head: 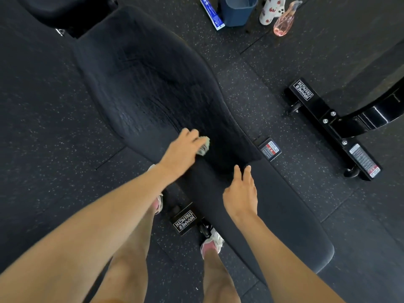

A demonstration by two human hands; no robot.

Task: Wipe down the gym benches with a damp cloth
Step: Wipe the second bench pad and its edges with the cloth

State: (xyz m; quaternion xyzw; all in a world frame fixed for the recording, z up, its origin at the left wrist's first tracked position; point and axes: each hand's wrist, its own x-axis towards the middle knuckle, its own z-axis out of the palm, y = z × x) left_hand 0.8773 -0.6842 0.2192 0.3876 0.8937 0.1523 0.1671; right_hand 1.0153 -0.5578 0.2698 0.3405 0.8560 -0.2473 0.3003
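Black wet-streaked bench pad (148,79), pale cloth (204,147)

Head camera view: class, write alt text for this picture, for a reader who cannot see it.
Seen from above, a person's left hand holds a small pale cloth on a black padded gym bench, the right hand open over its near end. A blue bucket and pink spray bottle sit on the floor beyond.

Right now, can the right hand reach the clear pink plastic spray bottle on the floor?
Probably not: the right hand is over the black padded bench; the pink spray bottle is far off.
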